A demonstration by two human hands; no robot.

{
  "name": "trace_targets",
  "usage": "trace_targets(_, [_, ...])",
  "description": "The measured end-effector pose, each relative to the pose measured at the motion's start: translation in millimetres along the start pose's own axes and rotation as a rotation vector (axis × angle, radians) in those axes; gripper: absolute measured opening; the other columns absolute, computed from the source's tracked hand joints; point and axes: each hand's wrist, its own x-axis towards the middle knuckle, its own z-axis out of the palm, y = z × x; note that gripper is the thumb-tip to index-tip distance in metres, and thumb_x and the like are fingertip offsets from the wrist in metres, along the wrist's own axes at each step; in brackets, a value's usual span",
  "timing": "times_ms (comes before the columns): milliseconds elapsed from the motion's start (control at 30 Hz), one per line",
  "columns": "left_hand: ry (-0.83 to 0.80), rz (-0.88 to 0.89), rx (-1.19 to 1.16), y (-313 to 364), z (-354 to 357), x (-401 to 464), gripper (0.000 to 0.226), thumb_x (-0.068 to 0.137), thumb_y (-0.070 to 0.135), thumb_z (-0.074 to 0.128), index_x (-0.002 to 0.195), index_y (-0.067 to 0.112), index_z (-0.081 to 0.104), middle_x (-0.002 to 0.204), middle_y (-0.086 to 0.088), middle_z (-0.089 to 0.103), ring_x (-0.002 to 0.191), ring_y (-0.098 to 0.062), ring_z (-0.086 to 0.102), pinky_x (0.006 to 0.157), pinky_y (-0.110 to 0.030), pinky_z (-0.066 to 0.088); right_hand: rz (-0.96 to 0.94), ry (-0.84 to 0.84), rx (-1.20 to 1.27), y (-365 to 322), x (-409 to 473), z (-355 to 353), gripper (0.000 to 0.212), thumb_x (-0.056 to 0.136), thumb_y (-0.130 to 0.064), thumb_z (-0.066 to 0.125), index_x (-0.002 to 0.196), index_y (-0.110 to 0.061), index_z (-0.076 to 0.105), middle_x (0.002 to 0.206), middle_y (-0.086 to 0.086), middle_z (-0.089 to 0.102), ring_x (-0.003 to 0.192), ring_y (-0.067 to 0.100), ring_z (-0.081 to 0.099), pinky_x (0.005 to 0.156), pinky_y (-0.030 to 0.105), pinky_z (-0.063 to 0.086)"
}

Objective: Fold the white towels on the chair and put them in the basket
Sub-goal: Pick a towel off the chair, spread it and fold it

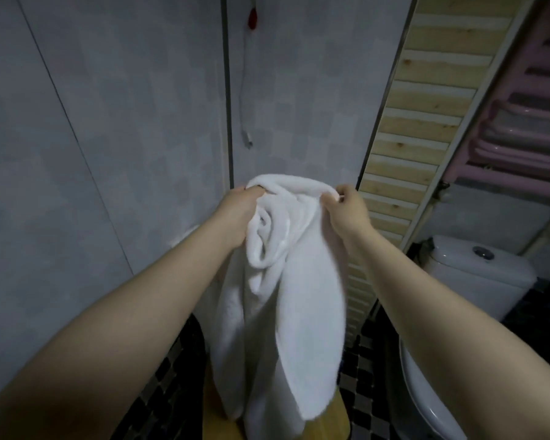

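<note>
A white towel [286, 296] hangs bunched and lengthwise in front of me, its lower end reaching down to the wooden chair seat [337, 411]. My left hand [238, 214] grips the towel's top edge on the left. My right hand [346, 208] pinches the top edge on the right. Both hands hold it up at about the same height, a short way apart. Part of the seat is hidden by the towel. No basket is in view.
A grey tiled wall [124, 122] stands close ahead, with a cord and a red knob [252, 17] hanging on it. A slatted wooden door [426, 115] is at right, beside a pink radiator [521, 128] and a white toilet [477, 274]. The floor has dark checkered tiles [369, 369].
</note>
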Motion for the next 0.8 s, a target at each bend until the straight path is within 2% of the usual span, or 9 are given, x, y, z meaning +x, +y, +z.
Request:
trace_targets(100, [-0.115,-0.085,-0.044,-10.6,9.5,-1.5,0.022,0.088,0.008,0.049,0.097,-0.009,0.060,0.084,-0.016,0.061,0.073,-0.022,0.055,0.062,-0.024,0.046,-0.129,-0.070,-0.156,13.1,-5.7,13.8,0.038,0.091,-0.017,0.051,0.128,-0.015,0.048,0.125,0.013,0.054,0.116,0.027,0.051,0.101,0.042,0.042])
trace_targets(200, [-0.104,-0.057,-0.078,-11.9,15.8,1.0,0.017,0.095,0.011,0.045,0.101,0.005,0.060,0.074,-0.004,0.064,0.071,-0.016,0.057,0.062,-0.025,0.047,-0.296,-0.107,-0.060,18.4,-21.8,16.2,0.035,0.091,-0.016,0.051,0.126,-0.014,0.051,0.130,0.005,0.049,0.106,0.019,0.053,0.097,0.036,0.045])
trace_targets(300, [-0.164,0.016,-0.130,-11.3,19.5,8.0,0.026,0.095,0.015,0.047,0.119,0.010,0.058,0.091,-0.005,0.065,0.082,-0.016,0.061,0.065,-0.027,0.049,-0.293,-0.063,-0.058,35.3,-24.8,13.2,0.041,0.090,-0.020,0.056,0.130,-0.014,0.046,0.129,0.001,0.045,0.102,0.014,0.054,0.092,0.030,0.047])
trace_targets(433, [-0.340,0.075,-0.088,-7.4,31.9,10.7,0.017,0.095,0.017,0.047,0.095,0.012,0.064,0.087,-0.003,0.068,0.082,-0.013,0.066,0.071,-0.023,0.051,-0.353,-0.299,0.086,46.9,-15.4,12.8,0.042,0.089,-0.014,0.058,0.129,-0.010,0.049,0.122,-0.003,0.057,0.107,0.001,0.055,0.089,0.010,0.046])
trace_targets(533, [-0.475,0.035,-0.187,-3.6,33.5,19.3,0.036,0.094,0.015,0.044,0.069,0.019,0.070,0.072,0.002,0.068,0.074,-0.009,0.066,0.077,-0.024,0.049,-0.318,-0.354,0.168,47.1,-6.0,7.0,0.041,0.092,-0.016,0.054,0.133,-0.010,0.047,0.129,-0.001,0.055,0.116,0.010,0.052,0.098,0.024,0.045])
trace_targets(600, [-0.484,-0.004,-0.234,-1.1,32.0,30.5,0.040,0.094,0.014,0.043,0.064,0.018,0.070,0.070,0.003,0.067,0.074,-0.010,0.065,0.078,-0.025,0.049,-0.325,-0.360,0.089,50.1,7.9,0.2,0.036,0.092,-0.018,0.055,0.127,-0.011,0.052,0.124,-0.002,0.058,0.113,0.012,0.054,0.093,0.024,0.044])
trace_targets(700, [-0.187,0.042,0.073,2.2,29.8,48.1,0.017,0.086,0.015,0.060,0.101,0.008,0.063,0.089,-0.005,0.065,0.087,-0.020,0.058,0.071,-0.028,0.047,-0.331,-0.347,-0.382,62.0,38.6,-8.8,0.047,0.085,-0.035,0.065,0.122,-0.009,0.052,0.121,0.007,0.062,0.108,0.022,0.057,0.078,0.026,0.040])
trace_targets(767, [0.030,0.086,0.326,-3.2,29.7,54.8,0.057,0.077,0.019,0.071,0.126,0.003,0.048,0.113,-0.003,0.057,0.095,-0.016,0.053,0.074,-0.024,0.043,-0.170,-0.332,-0.627,71.4,53.2,-14.9,0.063,0.074,-0.047,0.072,0.116,-0.006,0.049,0.111,0.010,0.061,0.101,0.028,0.058,0.071,0.028,0.038])
trace_targets(800, [0.109,0.120,0.370,-9.0,29.4,58.9,0.061,0.078,0.018,0.072,0.130,0.002,0.043,0.113,0.001,0.053,0.097,-0.013,0.049,0.075,-0.020,0.041,-0.086,-0.316,-0.636,73.5,56.0,-17.8,0.065,0.070,-0.049,0.075,0.112,-0.005,0.051,0.103,0.007,0.059,0.094,0.026,0.058,0.066,0.028,0.037])
